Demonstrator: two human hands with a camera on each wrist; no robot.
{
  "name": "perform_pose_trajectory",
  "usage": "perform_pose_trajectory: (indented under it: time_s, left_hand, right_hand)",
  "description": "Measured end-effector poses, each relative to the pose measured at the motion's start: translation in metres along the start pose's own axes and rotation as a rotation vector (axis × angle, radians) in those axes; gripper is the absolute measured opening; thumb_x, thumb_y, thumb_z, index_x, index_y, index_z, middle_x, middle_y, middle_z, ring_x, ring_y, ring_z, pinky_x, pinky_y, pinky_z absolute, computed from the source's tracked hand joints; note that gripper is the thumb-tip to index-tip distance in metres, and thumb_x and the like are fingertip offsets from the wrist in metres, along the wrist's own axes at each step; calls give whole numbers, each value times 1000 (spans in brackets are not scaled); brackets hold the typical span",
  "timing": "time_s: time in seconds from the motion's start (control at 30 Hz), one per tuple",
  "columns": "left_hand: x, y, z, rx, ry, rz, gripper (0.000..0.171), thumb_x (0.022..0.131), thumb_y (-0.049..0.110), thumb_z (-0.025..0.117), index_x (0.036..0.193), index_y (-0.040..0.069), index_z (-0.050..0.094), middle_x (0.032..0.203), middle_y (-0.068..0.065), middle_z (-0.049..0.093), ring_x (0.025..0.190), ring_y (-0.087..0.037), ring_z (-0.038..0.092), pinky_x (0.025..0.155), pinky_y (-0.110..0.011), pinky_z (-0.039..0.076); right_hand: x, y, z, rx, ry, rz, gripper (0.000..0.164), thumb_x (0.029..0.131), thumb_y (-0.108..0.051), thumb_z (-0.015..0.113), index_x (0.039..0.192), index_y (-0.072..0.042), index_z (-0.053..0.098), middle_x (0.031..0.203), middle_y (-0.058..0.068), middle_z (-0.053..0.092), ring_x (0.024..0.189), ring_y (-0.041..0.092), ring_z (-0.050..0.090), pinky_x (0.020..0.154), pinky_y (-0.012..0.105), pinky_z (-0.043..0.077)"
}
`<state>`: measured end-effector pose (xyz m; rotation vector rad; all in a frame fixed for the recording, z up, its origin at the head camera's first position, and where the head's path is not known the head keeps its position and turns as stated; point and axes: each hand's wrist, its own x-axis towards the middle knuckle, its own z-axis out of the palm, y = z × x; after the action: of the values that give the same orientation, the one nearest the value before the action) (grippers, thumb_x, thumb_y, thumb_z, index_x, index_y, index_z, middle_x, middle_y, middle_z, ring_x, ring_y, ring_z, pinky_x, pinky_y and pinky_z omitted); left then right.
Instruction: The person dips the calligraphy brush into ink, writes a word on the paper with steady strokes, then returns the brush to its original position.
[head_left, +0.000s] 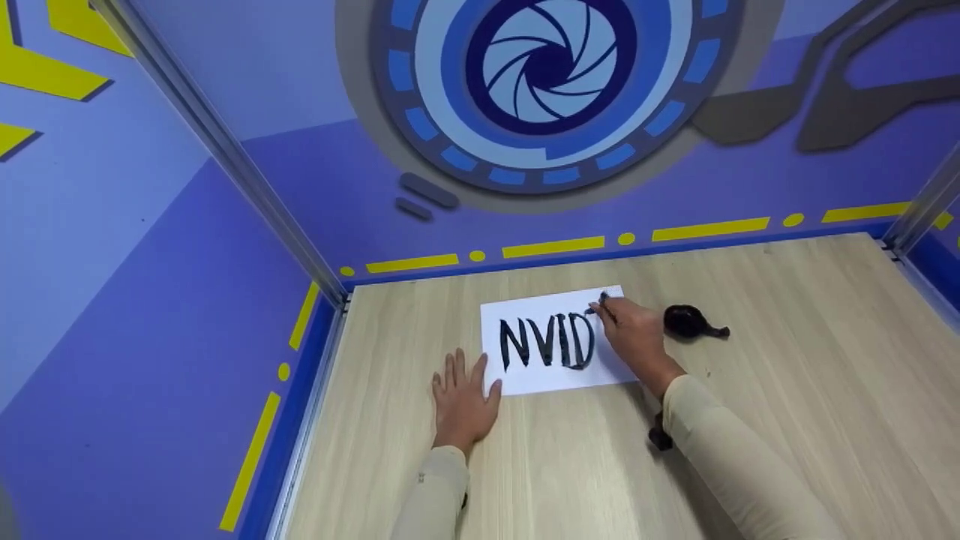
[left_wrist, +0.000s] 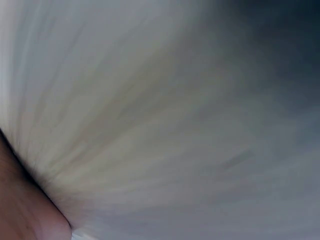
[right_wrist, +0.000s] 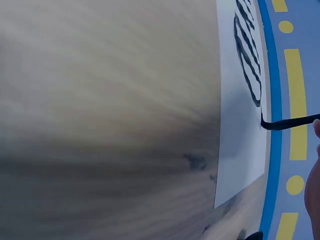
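Note:
A white sheet of paper (head_left: 525, 381) lies on the wooden table, with the big black letters NVID (head_left: 546, 341) on it. My right hand (head_left: 636, 334) pinches a slim black brush (right_wrist: 292, 122) at the paper's upper right. In the right wrist view its soft, bent tip meets the sheet just beyond the D. Flat on the table, with fingers spread, my left hand (head_left: 466, 405) rests at the paper's left edge, thumb and index finger by the border. The left wrist view is blurred and shows only a bit of skin at its lower left corner.
Right of the right hand lies a glossy black rounded object with a narrow neck (head_left: 684, 322). Another small black object (head_left: 660, 435) is partly hidden by the right forearm. A blue patterned wall (head_left: 300, 187) bounds the table (head_left: 810, 315) at the back and left.

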<state>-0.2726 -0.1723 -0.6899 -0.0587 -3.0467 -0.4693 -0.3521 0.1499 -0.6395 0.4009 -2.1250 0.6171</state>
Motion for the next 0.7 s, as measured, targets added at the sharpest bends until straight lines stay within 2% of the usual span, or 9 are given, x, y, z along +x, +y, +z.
perform_pose_trajectory:
  time_s: [0.13, 0.2, 0.27, 0.4, 0.5, 0.63, 0.7]
  left_hand:
    - [0, 0, -1, 4, -6, -3, 64, 110, 61, 41, 166, 31, 39, 181, -17, 18, 169, -40, 13, 133, -70, 13]
    - [0, 1, -3, 3, -12, 0, 63, 110, 60, 41, 166, 30, 40, 180, -17, 19, 169, -41, 14, 132, -70, 14]
    - [0, 2, -5, -7, -9, 6, 63, 110, 58, 43, 165, 29, 42, 179, -19, 21, 168, -42, 16, 131, -72, 15]
    - [1, 0, -3, -17, 8, 16, 63, 109, 57, 45, 165, 29, 43, 179, -20, 22, 168, -43, 17, 130, -73, 17]
    - [1, -1, 0, -10, 10, 13, 64, 109, 60, 43, 166, 31, 41, 179, -19, 21, 168, -42, 16, 131, -72, 16]
    - [0, -2, 1, -27, 22, 22, 63, 109, 59, 45, 165, 30, 43, 179, -19, 23, 168, -43, 18, 130, -73, 17]
    - [0, -2, 1, -36, 17, 23, 63, 109, 59, 45, 165, 29, 42, 179, -20, 22, 168, -43, 17, 130, -73, 16]
  right_hand:
    - [-2, -2, -2, -36, -25, -117, 14, 87, -14, 89, 94, -7, 79, 82, 10, 81, 69, 29, 79, 60, 43, 63]
    - [-4, -4, -2, -33, -24, -132, 14, 88, -15, 89, 93, -7, 79, 82, 9, 80, 67, 28, 78, 58, 43, 62]
    - [-5, -6, 0, -13, -18, -109, 13, 89, -15, 88, 90, -7, 77, 80, 9, 79, 66, 28, 77, 57, 43, 61]
    - [-5, -8, 3, 67, 7, 11, 17, 88, -14, 88, 84, -5, 74, 76, 11, 76, 65, 28, 74, 57, 44, 59]
    - [-6, -7, 4, 128, 29, 158, 16, 88, -13, 88, 84, -4, 76, 75, 12, 76, 62, 26, 72, 57, 40, 57]
    - [-6, -6, 1, 225, 56, 376, 12, 91, -12, 85, 91, -1, 79, 80, 14, 79, 60, 25, 72, 59, 17, 51]
    - [-7, -5, -1, 262, 57, 443, 12, 93, -12, 84, 94, 0, 80, 83, 15, 80, 60, 26, 73, 60, 8, 46]
